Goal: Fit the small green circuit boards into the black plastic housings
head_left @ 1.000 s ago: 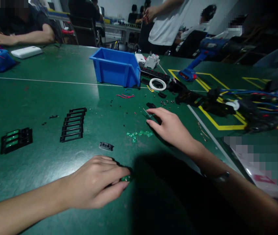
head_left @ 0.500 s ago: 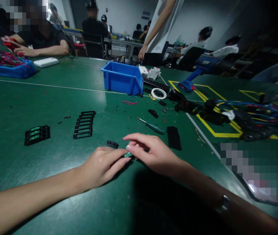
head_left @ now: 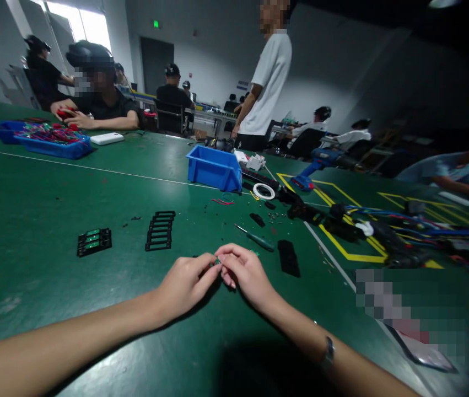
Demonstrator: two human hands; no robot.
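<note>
Low over the green table, my left hand [head_left: 190, 280] pinches a small green circuit board [head_left: 217, 262], mostly hidden by fingers. My right hand [head_left: 244, 275] meets it from the other side, thumb and fingertips closed at the board's edge. Just behind my left fingers, a black plastic part is almost fully covered. To the left lie a row of black ladder-like frames [head_left: 160, 231] and a black holder with green boards in it [head_left: 93, 241]. Beyond my right hand are a green-handled screwdriver [head_left: 261, 241] and a flat black plastic piece [head_left: 287, 258].
A blue bin [head_left: 214, 170] stands mid-table, with loose screws and a white ring [head_left: 264, 191] to its right. Dark cable bundles [head_left: 341, 223] and a cordless drill [head_left: 312, 168] lie further right. At far left is a blue tray of wires [head_left: 54, 144]; a co-worker sits behind it.
The head view has tilted up, so the table things sit lower in the picture. My hands have drawn closer together around the green circuit board, which now shows less.
</note>
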